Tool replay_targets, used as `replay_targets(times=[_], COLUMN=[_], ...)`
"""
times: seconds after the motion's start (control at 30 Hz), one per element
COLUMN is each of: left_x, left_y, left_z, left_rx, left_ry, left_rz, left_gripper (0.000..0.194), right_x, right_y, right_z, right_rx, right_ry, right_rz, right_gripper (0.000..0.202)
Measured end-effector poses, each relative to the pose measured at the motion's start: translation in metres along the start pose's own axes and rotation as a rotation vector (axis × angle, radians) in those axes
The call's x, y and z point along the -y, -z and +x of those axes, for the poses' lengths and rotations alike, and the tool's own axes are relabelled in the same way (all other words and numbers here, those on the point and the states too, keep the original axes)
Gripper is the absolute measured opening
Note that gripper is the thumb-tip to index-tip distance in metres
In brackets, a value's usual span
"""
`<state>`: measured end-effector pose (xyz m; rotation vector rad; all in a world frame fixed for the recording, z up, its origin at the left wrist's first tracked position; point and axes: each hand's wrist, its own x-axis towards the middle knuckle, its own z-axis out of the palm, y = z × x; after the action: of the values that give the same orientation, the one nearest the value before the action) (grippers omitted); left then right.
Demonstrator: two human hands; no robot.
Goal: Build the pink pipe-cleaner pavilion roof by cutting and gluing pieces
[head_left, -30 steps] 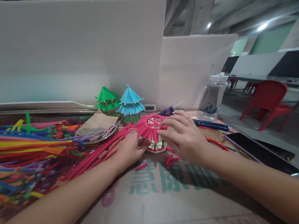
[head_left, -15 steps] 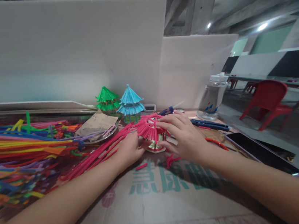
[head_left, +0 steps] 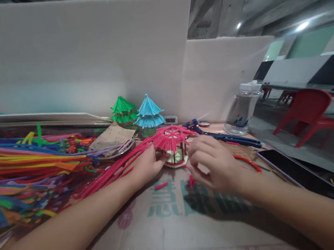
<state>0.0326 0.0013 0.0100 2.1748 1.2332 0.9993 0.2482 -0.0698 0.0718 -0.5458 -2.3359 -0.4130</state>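
Note:
A small pavilion model [head_left: 173, 138] with a pink pipe-cleaner roof, dark posts and a pale base stands on the printed board [head_left: 139, 243]. My left hand [head_left: 147, 162] is closed on its left side, thumb and fingers at the posts and roof edge; the fingertips are partly hidden. My right hand [head_left: 213, 162] is curled just right of the model, thumb and index finger close together. Whether anything is between them I cannot make out. Long pink pipe cleaners [head_left: 111, 169] lie behind my left hand. Short pink offcuts [head_left: 162, 186] lie in front of the model.
Green [head_left: 122, 108] and blue [head_left: 148, 111] pavilion models stand behind. Many coloured pipe cleaners [head_left: 29, 157] are heaped left, near a dish with brown paper [head_left: 111, 136]. At right are a clear bottle [head_left: 241, 109], dark blue pipe cleaners [head_left: 236, 138], an orange handle [head_left: 248, 162] and a phone [head_left: 299, 175].
My right hand has come off the pink roof, moving right and down, its fingers now curled. My left hand stays at the model's left side. The view has shifted slightly.

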Motion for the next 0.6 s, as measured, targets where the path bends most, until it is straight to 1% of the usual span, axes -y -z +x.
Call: replay_targets(times=[0.07,0.13,0.2,0.27,0.37,0.47,0.6], left_x=[0.001,0.002,0.001,0.0,-0.002,-0.001,0.002], left_y=[-0.001,-0.002,-0.002,-0.002,0.0,0.001,0.0], left_z=[0.001,0.002,0.002,0.002,0.002,0.002,0.0], left_rx=[-0.042,-0.075,-0.083,-0.067,-0.072,-0.073,-0.047], left_ry=[0.039,0.059,0.058,0.036,-0.009,-0.043,-0.029], left_rz=[-0.032,-0.038,-0.037,-0.042,-0.005,0.049,0.149], left_gripper=[0.025,0.026,0.025,0.024,0.02,0.017,0.018], right_x=[0.01,0.016,0.019,0.019,0.017,0.017,0.019], right_y=[-0.004,-0.013,-0.024,-0.032,-0.038,-0.039,-0.037], right_z=[-0.009,-0.02,-0.029,-0.033,-0.034,-0.033,-0.033], right_rx=[0.087,0.152,0.207,0.246,0.265,0.268,0.246], right_ry=[0.017,0.021,0.026,0.031,0.063,0.092,0.107], right_rz=[0.053,0.092,0.123,0.144,0.154,0.141,0.118], right_gripper=[0.018,0.023,0.027,0.029,0.03,0.029,0.031])
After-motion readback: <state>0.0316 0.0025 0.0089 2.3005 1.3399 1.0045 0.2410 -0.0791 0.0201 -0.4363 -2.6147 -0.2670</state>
